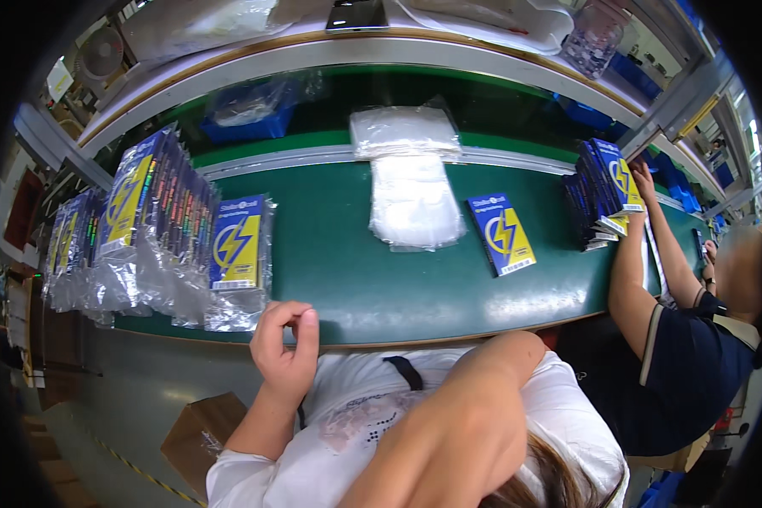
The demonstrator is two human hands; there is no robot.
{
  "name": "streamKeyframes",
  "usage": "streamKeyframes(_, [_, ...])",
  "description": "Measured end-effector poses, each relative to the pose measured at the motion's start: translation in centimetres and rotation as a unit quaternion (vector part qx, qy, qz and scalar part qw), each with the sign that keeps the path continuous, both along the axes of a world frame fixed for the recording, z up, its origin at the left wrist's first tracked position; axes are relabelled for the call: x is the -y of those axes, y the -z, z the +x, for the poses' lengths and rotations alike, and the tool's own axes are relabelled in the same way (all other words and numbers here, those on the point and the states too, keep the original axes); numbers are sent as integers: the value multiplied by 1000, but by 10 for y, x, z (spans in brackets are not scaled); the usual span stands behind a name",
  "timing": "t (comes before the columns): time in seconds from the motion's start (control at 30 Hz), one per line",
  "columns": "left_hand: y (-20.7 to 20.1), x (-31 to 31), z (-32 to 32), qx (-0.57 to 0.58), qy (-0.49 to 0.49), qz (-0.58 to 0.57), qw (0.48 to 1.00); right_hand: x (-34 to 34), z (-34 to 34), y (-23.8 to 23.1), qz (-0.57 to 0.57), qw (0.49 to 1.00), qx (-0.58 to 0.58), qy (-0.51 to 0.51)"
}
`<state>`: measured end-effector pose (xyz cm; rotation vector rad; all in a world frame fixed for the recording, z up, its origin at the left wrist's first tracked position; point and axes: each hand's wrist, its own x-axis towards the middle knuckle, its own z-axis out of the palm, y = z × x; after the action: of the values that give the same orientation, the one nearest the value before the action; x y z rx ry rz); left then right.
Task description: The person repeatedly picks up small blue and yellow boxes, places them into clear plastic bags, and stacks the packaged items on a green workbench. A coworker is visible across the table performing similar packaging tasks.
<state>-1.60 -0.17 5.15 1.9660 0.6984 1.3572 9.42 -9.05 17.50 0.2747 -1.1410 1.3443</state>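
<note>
My left hand [286, 349] is raised at the table's front edge, its fingers curled in and the thumb near the forefinger; nothing shows in it. It is nearest to a blue and yellow box in a clear bag [236, 245], at the front of a row of bagged boxes [148, 203]. My right hand [478, 419] is lifted close to the camera, out of focus, its fingers hidden. A single unbagged blue and yellow box [501, 234] lies right of centre on the green table [339, 279]. Beyond lies a stack of clear plastic bags [413, 203].
At the right, a co-worker [694, 364] reaches to a stack of blue and yellow boxes [597, 190]. A blue bin [250, 125] stands behind the rail. A shelf [313, 46] spans the back. On the floor at left is a cardboard box [199, 432].
</note>
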Motion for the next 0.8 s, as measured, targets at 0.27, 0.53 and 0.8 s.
streamKeyframes(0.27, [-5,-2,67,-96,107,-6,990,19,28,14,199,905,371,-60])
streamKeyframes(0.53, [6,-50,114,-261,115,249,926,2,143,76,-125,392,559,720])
streamKeyframes(0.8, [8,-65,135,-318,151,236,906,23,197,138,-371,242,590,675])
